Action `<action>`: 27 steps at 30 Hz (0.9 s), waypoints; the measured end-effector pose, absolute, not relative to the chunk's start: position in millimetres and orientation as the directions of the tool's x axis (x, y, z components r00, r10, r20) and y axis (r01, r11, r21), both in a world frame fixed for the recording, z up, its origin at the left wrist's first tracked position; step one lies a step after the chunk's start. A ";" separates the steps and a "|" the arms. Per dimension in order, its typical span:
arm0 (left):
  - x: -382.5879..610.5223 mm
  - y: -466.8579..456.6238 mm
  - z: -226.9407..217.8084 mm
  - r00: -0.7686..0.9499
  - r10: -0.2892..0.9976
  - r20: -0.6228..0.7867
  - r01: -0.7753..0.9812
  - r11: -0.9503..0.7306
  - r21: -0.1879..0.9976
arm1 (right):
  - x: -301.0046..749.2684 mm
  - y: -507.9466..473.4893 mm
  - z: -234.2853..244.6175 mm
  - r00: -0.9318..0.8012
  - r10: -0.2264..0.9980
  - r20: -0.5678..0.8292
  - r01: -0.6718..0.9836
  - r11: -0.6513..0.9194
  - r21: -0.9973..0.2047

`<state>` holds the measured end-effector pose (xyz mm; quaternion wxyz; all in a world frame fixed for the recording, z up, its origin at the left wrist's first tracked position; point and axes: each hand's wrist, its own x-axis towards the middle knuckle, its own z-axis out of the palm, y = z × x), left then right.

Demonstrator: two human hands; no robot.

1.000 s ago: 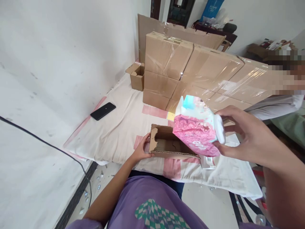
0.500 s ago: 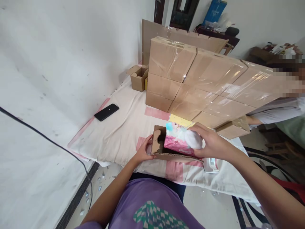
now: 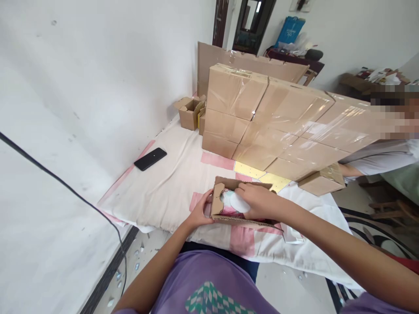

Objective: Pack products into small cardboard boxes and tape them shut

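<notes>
An open cardboard box [image 3: 217, 201] lies in front of me on the cloth-covered surface, its long front flap folded out toward me. My left hand [image 3: 199, 213] grips the box's left end, thumb near the front corner. Reaching into the box from the right, my right hand [image 3: 263, 201] is closed on a pink-and-white printed packet [image 3: 226, 210]. A smooth white oval piece [image 3: 239, 203] shows beside the fingers, on or against the packet. The packet's right part is hidden under my hand.
A wall of taped cardboard boxes [image 3: 258, 122] stands behind. A person's arm [image 3: 348, 170] reaches behind a carton [image 3: 322, 179] at right. A small open box [image 3: 188, 117] and black phone [image 3: 150, 158] lie left. A white-and-red item [image 3: 294, 235] lies by my right forearm.
My right hand has lowered the packet from above the opening down into the cardboard box. My left hand still holds the box's left end. The view has tilted slightly upward.
</notes>
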<state>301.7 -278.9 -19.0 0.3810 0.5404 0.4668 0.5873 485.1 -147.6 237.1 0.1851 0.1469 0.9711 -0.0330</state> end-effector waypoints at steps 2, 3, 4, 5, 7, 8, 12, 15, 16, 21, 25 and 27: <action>302.0 -278.8 -18.4 -0.122 0.950 0.289 0.060 -0.283 0.957 | 478.0 -148.7 224.4 -0.877 0.266 -0.401 0.285 0.958 0.012; 302.1 -278.8 -18.3 -0.122 0.950 0.287 0.063 -0.281 0.958 | 474.9 -149.2 219.4 -0.869 0.266 -0.417 0.281 0.959 0.027; 302.0 -278.6 -18.5 -0.123 0.952 0.281 0.066 -0.275 0.959 | 472.3 -149.5 215.6 -0.863 0.266 -0.429 0.274 0.961 0.044; 301.9 -278.4 -19.1 -0.125 0.954 0.274 0.069 -0.267 0.961 | 470.1 -149.7 212.9 -0.858 0.266 -0.439 0.266 0.962 0.063; 301.7 -277.7 -20.7 -0.130 0.954 0.269 0.071 -0.262 0.963 | 467.3 -149.5 210.2 -0.857 0.262 -0.443 0.245 0.965 0.098; 301.6 -277.4 -21.7 -0.132 0.953 0.272 0.070 -0.264 0.962 | 466.6 -149.5 209.5 -0.859 0.261 -0.439 0.236 0.965 0.112; 302.0 -276.4 -23.5 -0.133 0.952 0.275 0.066 -0.268 0.961 | 467.4 -152.1 203.6 -0.864 0.281 -0.418 0.224 0.958 0.180; 302.4 -276.2 -22.8 -0.146 0.956 0.256 0.066 -0.248 0.966 | 471.2 -155.9 193.3 -0.849 0.297 -0.436 0.231 0.952 0.199; 302.4 -276.1 -22.5 -0.147 0.955 0.260 0.067 -0.252 0.965 | 473.3 -156.8 189.4 -0.848 0.297 -0.440 0.233 0.953 0.194; 304.6 -277.1 -22.0 -0.130 0.948 0.289 0.044 -0.286 0.957 | 489.1 -156.8 179.9 -0.852 0.291 -0.435 0.254 0.957 0.141; 307.6 -277.6 -29.5 -0.155 0.960 0.233 0.082 -0.223 0.971 | 497.6 -156.0 187.0 -0.852 0.282 -0.442 0.269 0.959 0.093; 306.9 -275.0 -35.3 -0.161 0.965 0.207 0.109 -0.191 0.975 | 497.1 -155.0 191.4 -0.833 0.303 -0.462 0.282 0.952 0.116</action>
